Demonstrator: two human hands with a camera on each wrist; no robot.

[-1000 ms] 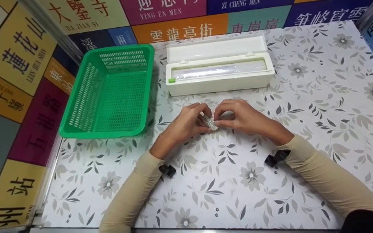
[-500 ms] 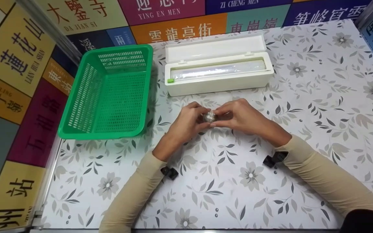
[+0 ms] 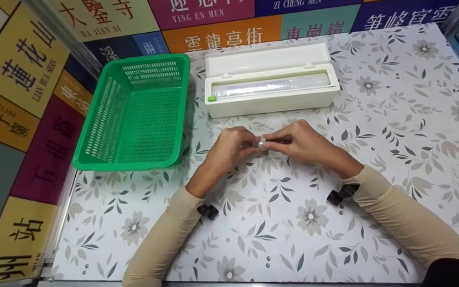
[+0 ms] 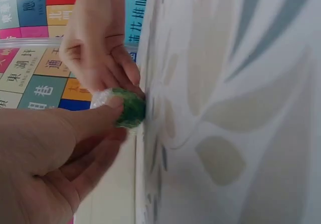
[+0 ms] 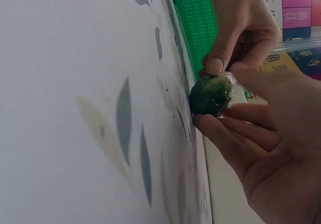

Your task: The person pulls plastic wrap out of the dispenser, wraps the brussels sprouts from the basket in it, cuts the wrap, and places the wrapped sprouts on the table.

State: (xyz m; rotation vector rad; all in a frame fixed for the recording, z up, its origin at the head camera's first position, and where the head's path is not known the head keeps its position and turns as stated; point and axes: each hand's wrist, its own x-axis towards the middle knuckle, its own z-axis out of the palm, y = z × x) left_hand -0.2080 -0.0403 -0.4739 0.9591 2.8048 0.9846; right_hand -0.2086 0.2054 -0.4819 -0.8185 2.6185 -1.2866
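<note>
A small, round, dark green thing [image 5: 210,94] in crinkled clear plastic wrap [image 4: 102,98] is between my two hands, low over the table. My left hand [image 3: 229,149] pinches it with thumb and fingers from the left. From the right, the thumb and fingers of my right hand [image 3: 305,143] pinch it too. In the head view only a shiny bit of the wrapped thing [image 3: 262,142] shows between the fingertips. Both wrist views show its green side turned toward the tabletop and the bunched wrap on the other side.
Behind the hands stands a white box [image 3: 271,104] with its lid [image 3: 267,59] up and a roll of plastic wrap [image 3: 271,85] inside. A green slider [image 3: 212,98] sits at its left front. To the left is a green basket [image 3: 152,119] on the flower-patterned table [image 3: 277,239].
The fingers, more spread around the wrap a second ago, have drawn in on the wrapped thing. It has turned between the fingertips, and less of it shows. Box and basket stay put.
</note>
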